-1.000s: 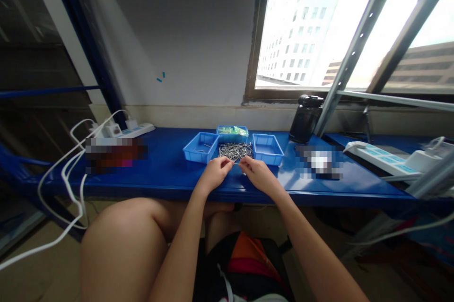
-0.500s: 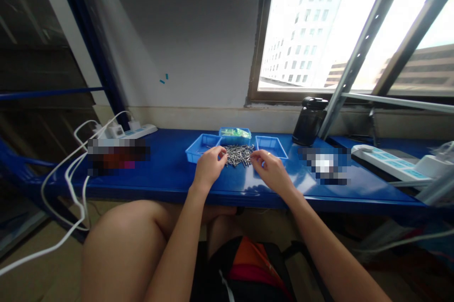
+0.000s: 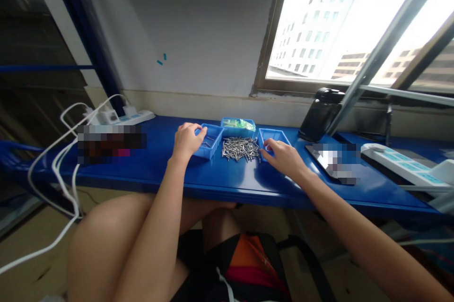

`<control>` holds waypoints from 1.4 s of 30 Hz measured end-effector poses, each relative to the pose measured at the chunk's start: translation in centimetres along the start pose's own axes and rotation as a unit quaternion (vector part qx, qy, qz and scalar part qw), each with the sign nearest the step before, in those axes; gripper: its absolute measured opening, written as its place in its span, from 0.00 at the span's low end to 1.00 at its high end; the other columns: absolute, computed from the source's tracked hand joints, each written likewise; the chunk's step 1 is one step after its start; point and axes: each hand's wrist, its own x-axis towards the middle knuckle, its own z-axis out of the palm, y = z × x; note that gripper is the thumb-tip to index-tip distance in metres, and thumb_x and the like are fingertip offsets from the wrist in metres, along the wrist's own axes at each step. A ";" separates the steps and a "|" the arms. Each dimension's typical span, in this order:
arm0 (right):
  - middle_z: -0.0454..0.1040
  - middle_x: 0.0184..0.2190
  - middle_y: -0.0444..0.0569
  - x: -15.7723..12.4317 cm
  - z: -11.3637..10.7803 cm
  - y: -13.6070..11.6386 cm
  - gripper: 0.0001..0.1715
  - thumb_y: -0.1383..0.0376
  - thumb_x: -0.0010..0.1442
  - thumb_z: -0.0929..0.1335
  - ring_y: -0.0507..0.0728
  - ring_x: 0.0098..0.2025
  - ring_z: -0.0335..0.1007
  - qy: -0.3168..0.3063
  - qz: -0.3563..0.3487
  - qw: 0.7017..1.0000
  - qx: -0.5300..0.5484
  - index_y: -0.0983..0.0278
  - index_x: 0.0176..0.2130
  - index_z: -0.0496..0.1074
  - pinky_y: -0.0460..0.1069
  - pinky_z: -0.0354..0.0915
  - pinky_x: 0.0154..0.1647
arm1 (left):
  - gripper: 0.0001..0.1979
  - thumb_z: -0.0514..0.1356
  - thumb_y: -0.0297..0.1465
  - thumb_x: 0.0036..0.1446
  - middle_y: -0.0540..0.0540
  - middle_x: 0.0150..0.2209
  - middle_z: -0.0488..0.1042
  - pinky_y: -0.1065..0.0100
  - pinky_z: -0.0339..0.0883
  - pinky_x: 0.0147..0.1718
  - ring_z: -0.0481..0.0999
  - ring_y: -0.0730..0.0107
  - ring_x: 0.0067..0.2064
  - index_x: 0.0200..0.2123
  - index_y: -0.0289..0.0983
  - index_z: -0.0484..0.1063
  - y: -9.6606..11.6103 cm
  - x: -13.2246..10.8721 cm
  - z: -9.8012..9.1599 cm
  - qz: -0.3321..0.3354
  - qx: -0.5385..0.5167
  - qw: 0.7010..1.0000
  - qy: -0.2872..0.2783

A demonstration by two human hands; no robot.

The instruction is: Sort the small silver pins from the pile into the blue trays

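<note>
A heap of small silver screws (image 3: 240, 148) lies on the blue shelf (image 3: 220, 176) between two small blue trays. My left hand (image 3: 187, 140) rests at the near left corner of the left tray (image 3: 211, 141), its fingers curled with the tips over the tray's edge. My right hand (image 3: 283, 157) sits at the front edge of the right tray (image 3: 272, 136), fingers bent and pinched together just right of the heap. What either hand holds, if anything, is too small to make out. A third blue tray (image 3: 237, 125) with green contents stands behind the heap.
A black jar (image 3: 320, 114) stands at the back right beside a grey metal upright (image 3: 383, 47). A phone (image 3: 329, 160) lies right of the trays. White power strips lie at the left (image 3: 122, 117) and right (image 3: 400, 167), with white cables (image 3: 60, 169) hanging left.
Both hands left the middle in front of the screw heap and spread apart: the left went to the left tray, the right to the right tray. The view shifted a little.
</note>
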 end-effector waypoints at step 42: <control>0.72 0.41 0.51 -1.0 1.4 -6.7 0.17 0.61 0.61 0.60 0.55 0.38 0.70 -0.112 0.023 0.991 0.069 0.62 0.47 0.68 0.46 0.61 0.39 | 0.14 0.44 0.32 0.62 0.42 0.40 0.74 0.66 0.67 0.36 0.75 0.62 0.40 0.39 0.37 0.67 7.9 -8.6 1.8 0.098 0.031 0.981 -0.164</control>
